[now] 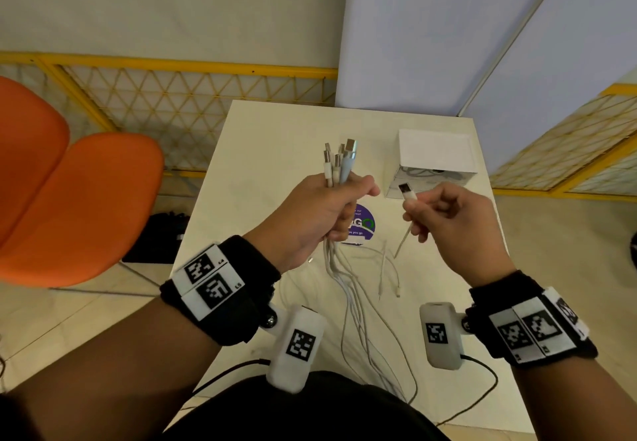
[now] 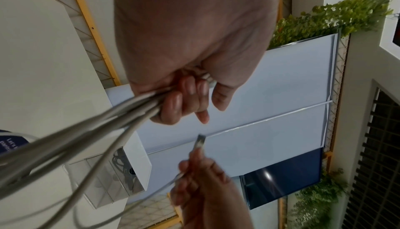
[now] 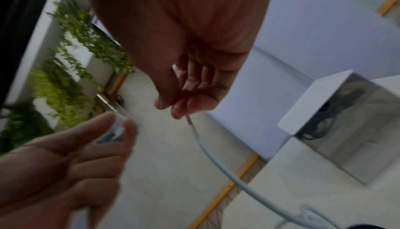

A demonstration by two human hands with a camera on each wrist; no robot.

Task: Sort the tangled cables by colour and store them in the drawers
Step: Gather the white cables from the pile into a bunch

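My left hand [image 1: 324, 213] grips a bundle of white cables [image 1: 339, 164] above the table, plugs pointing up, one plug pale blue. Their cords [image 1: 351, 302] hang down and trail over the table toward me. In the left wrist view the left hand's fingers [image 2: 186, 94] curl round the cords [image 2: 86, 135]. My right hand [image 1: 444, 220] pinches a single white cable [image 1: 408, 195] just below its USB plug, to the right of the bundle. The right wrist view shows that cable [image 3: 216, 157] running down from the pinching fingers [image 3: 186, 102]. The white drawer box [image 1: 434, 161] stands behind the hands, dark cables visible inside.
A round purple sticker [image 1: 362, 225] lies on the white table [image 1: 262, 151] under the hands. Loose white cable ends [image 1: 389, 275] lie near the centre. Orange chairs [image 1: 69, 199] stand to the left, and a yellow mesh fence [image 1: 193, 102] and white panels [image 1: 431, 33] behind the table.
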